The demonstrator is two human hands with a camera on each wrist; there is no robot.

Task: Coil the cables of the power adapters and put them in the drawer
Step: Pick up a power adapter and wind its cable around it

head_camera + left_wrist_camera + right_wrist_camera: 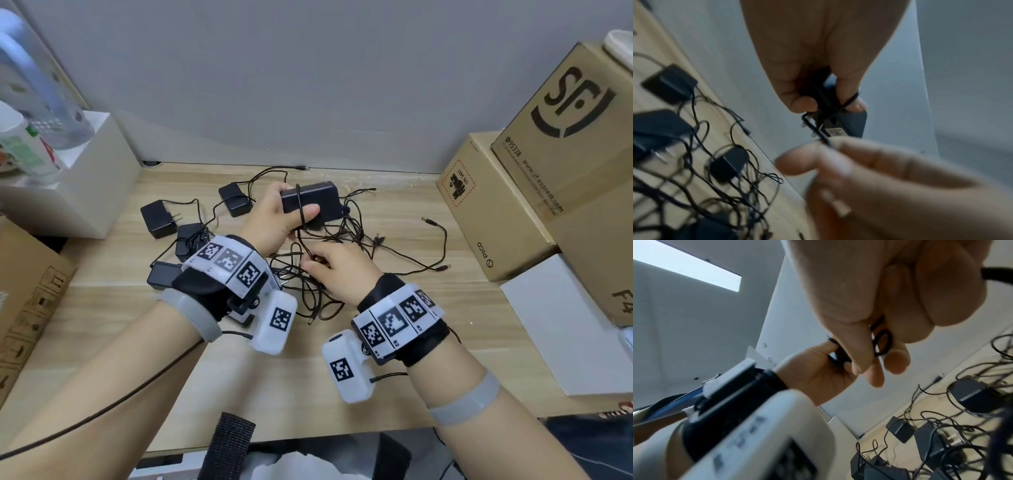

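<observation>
My left hand (274, 219) grips a black power adapter (313, 200) raised above the wooden desk (394, 359), thumb pressing one turn of its thin black cable (300, 219) against the body. In the left wrist view the adapter (846, 125) shows its label and prongs below my curled left fingers (803, 104). My right hand (334, 270) pinches the same cable just below it; in the right wrist view the cable (881, 342) loops between thumb and fingers. Several other black adapters (158, 219) lie on the desk amid tangled cables (356, 236). No drawer is in view.
Stacked cardboard boxes (534, 178) stand at the right, with a white box (565, 329) in front of them. A white box (89, 178) holding bottles sits at the back left and a cardboard box (24, 294) at the left edge. A grey wall (308, 85) closes the back.
</observation>
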